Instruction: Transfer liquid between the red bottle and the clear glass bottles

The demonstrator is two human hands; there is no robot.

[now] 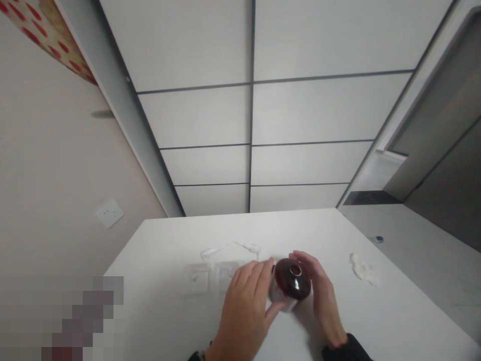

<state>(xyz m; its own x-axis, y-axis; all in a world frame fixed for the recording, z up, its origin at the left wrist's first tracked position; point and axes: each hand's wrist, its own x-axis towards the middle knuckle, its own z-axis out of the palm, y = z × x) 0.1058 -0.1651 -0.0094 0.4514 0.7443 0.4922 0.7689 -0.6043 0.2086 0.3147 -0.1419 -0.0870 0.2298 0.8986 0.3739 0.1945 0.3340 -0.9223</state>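
Observation:
A small round container with a glossy dark red domed top (287,281) and a pale body stands on the white table. A ringed round opening or button shows in its top; which one, I cannot tell. My left hand (248,301) is closed round its left side, thumb in front and fingers behind. Curved against the right and far side is my right hand (321,288), its fingertips partly hidden behind the dome. Left of my hands lie clear plastic trays (197,278), and beyond them a pale thin cord or strip (229,246).
A crumpled white tissue or wrapper (364,269) lies on the right of the white table (161,321). White panelled doors (210,200) rise behind the far edge. A wall socket (110,214) is at the left, and a small dark object (379,239) lies beyond the right edge.

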